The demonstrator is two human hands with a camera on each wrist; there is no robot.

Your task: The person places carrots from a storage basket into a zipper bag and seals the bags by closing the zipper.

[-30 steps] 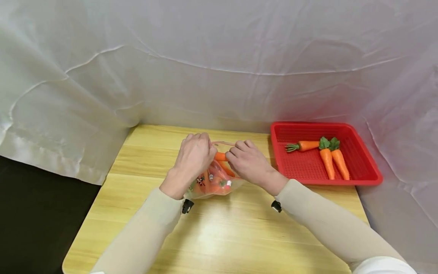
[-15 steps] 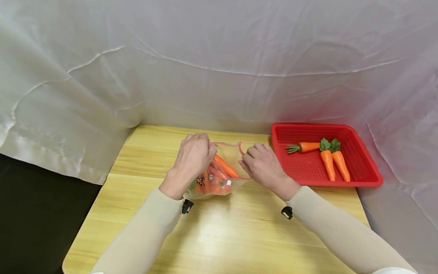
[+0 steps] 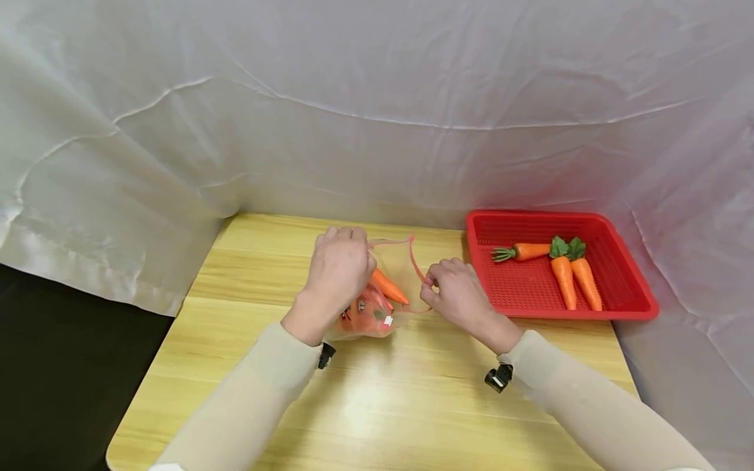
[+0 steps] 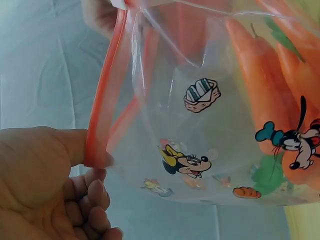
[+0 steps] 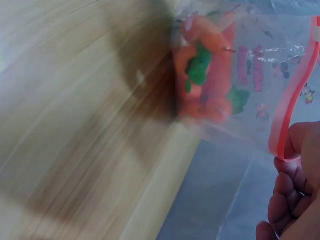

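Note:
A clear zip bag [image 4: 215,135] with cartoon prints and a red zip edge is held up over the table, its mouth spread apart. Inside it lie several orange carrots [image 3: 389,288] with green leaves, one slanting near the mouth in the head view. My left hand [image 3: 341,268] pinches one end of the red rim between thumb and fingers, as the left wrist view shows. At the other end, my right hand [image 3: 462,294] pinches the rim [image 5: 295,95] in the same way. Part of the bag is hidden behind my left hand in the head view.
To the right on the wooden table [image 3: 377,405] stands a red plastic basket [image 3: 483,268]. In it are three carrots, one lying sideways [image 3: 530,250] and two side by side [image 3: 563,281]. Pale grey curtains [image 3: 377,163] hang behind and at the sides.
My right hand has moved to the right with the bag's rim, and the mouth has spread wider. The carrot near the mouth shows more fully. My left hand has shifted slightly right.

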